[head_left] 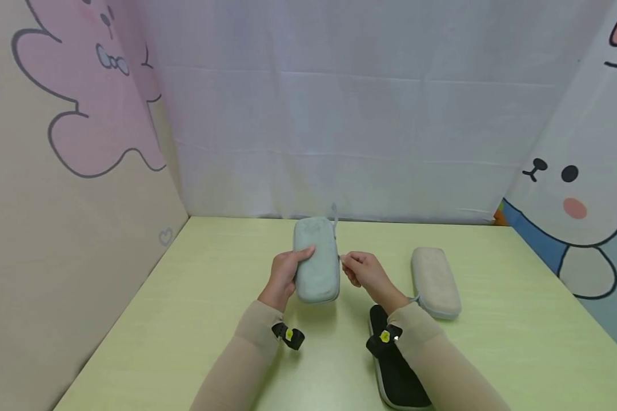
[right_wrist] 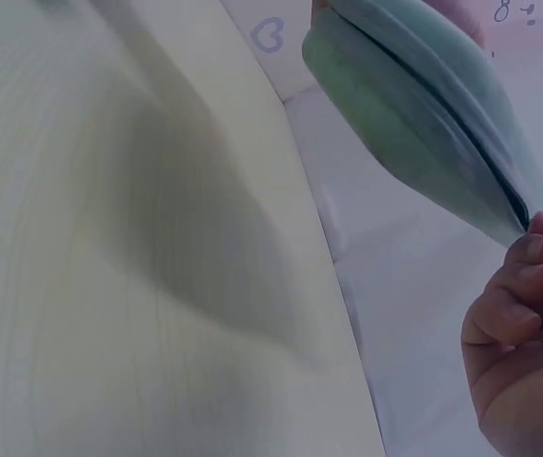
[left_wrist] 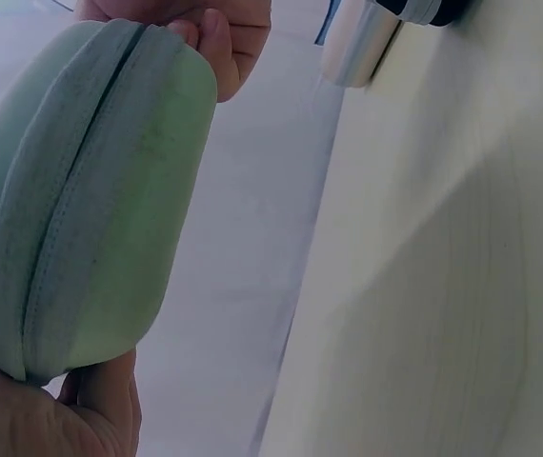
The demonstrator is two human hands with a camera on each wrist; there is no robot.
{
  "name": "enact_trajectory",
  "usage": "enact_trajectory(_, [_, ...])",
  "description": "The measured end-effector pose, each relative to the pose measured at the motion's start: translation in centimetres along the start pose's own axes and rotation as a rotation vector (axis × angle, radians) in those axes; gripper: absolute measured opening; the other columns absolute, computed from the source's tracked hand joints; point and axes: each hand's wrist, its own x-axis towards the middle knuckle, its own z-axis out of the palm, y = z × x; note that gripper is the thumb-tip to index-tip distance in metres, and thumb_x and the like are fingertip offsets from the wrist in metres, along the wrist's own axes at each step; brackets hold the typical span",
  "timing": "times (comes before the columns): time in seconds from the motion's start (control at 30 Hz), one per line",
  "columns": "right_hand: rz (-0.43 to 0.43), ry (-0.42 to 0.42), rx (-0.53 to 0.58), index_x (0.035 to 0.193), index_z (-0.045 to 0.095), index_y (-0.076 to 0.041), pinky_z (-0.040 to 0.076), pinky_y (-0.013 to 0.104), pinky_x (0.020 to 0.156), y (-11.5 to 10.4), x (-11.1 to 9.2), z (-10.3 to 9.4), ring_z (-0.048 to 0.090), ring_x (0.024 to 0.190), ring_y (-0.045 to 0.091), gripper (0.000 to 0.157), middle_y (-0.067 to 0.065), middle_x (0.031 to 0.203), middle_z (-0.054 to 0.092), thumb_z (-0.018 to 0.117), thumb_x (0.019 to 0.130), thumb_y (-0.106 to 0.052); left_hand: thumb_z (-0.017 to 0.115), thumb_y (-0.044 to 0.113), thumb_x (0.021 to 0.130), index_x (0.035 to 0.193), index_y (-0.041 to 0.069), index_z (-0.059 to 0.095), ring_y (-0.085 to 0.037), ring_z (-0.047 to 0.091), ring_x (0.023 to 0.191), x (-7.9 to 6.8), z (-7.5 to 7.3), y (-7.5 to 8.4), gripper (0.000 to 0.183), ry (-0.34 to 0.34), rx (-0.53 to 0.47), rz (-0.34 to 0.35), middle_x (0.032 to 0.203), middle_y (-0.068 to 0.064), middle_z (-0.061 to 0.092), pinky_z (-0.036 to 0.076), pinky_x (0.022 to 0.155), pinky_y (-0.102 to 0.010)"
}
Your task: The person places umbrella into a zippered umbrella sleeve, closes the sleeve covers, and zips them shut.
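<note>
A pale green zippered case (head_left: pixel 319 279) is held up over the table, its long side upright in the head view. My left hand (head_left: pixel 284 275) grips its left side, thumb across the front face. At the right edge my right hand (head_left: pixel 364 275) pinches the zipper pull between thumb and fingers; the pull itself is mostly hidden by the fingertips. In the right wrist view the zipper seam (right_wrist: pixel 452 114) shows as a dark line running to those fingertips. A thin strap (head_left: pixel 335 220) sticks up from the case's upper right corner.
On the table (head_left: pixel 211 342), a beige case (head_left: pixel 437 282) lies to the right of my right hand. A black case with a grey edge (head_left: pixel 401 371) lies nearer, partly under my right forearm. A white curtain (head_left: pixel 339 142) hangs behind the table's far edge.
</note>
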Motion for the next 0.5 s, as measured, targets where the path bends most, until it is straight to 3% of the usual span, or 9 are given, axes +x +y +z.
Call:
enact_trajectory(0.2, [-0.009, 0.008, 0.037, 0.07, 0.05, 0.002, 0.031, 0.022, 0.045, 0.03, -0.14, 0.21, 0.037, 0.047, 0.01, 0.029, 0.001, 0.055, 0.042, 0.048, 0.096, -0.01, 0.075, 0.019, 0.078, 0.107, -0.01, 0.06, -0.021, 0.06, 0.084, 0.04, 0.1, -0.01, 0.044, 0.017, 0.006, 0.001, 0.097, -0.014, 0.064, 0.048, 0.081, -0.037])
enact_trajectory(0.33, [-0.004, 0.058, 0.022, 0.079, 0.052, 0.009, 0.036, 0.023, 0.048, 0.05, 0.04, 0.33, 0.041, 0.05, 0.012, 0.027, 0.003, 0.059, 0.046, 0.049, 0.097, -0.012, 0.074, 0.018, 0.079, 0.105, -0.011, 0.061, -0.021, 0.061, 0.082, 0.14, 0.06, -0.05, 0.042, 0.001, 0.006, 0.013, 0.094, -0.014, 0.064, 0.049, 0.08, -0.037])
enact_trajectory(0.4, [-0.033, 0.088, -0.065, 0.084, 0.052, 0.007, 0.038, 0.024, 0.051, 0.04, 0.18, 0.4, 0.043, 0.055, 0.013, 0.026, 0.003, 0.064, 0.048, 0.048, 0.098, -0.014, 0.074, 0.018, 0.079, 0.106, -0.012, 0.06, -0.022, 0.062, 0.083, 0.22, 0.0, -0.06, 0.042, -0.017, 0.009, 0.014, 0.095, -0.015, 0.064, 0.049, 0.08, -0.038])
enact_trajectory(0.5, [-0.144, 0.089, -0.302, 0.088, 0.052, 0.002, 0.038, 0.027, 0.056, 0.07, 0.28, 0.41, 0.044, 0.062, 0.015, 0.021, 0.003, 0.071, 0.047, 0.045, 0.099, -0.015, 0.073, 0.018, 0.08, 0.11, -0.012, 0.057, -0.024, 0.061, 0.089, 0.35, -0.07, -0.01, 0.045, -0.038, -0.009, 0.008, 0.101, -0.017, 0.063, 0.048, 0.083, -0.039])
